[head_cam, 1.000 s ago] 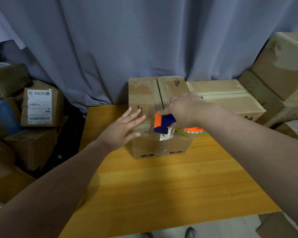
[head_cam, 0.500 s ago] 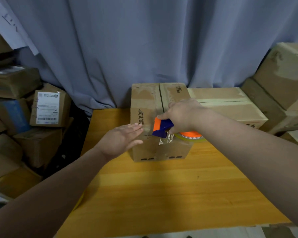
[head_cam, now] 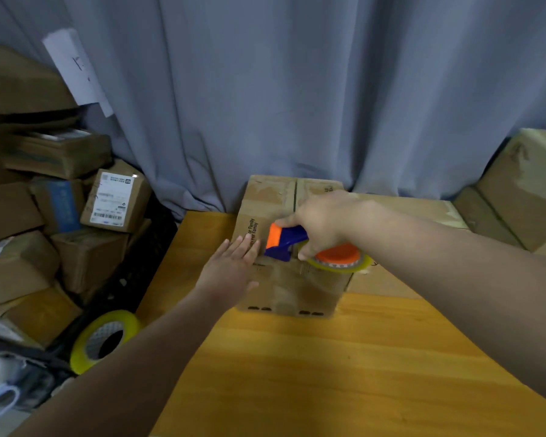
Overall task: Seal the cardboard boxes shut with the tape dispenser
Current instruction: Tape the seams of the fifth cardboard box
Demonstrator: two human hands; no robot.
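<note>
Left hand [head_cam: 230, 266] has slid right since 0.5 s ago and is now just beside the dispenser [head_cam: 286, 242]. Its fingers are straight, lying flat over the near-left corner of the box [head_cam: 265, 197], holding nothing. Right hand [head_cam: 323, 220] same as before: curled round the dispenser, gripping it. Blue-orange head sits on the box top by the centre seam, mid-frame; tape roll [head_cam: 339, 258] at the near-right. Box stands at the far edge of the table [head_cam: 328, 373], against the curtain [head_cam: 297, 89]. Spare roll [head_cam: 104, 340] lower left, off the table.

Storeroom or packing area, piled labelled cartons [head_cam: 44, 222], grey curtain [head_cam: 297, 89]
</note>
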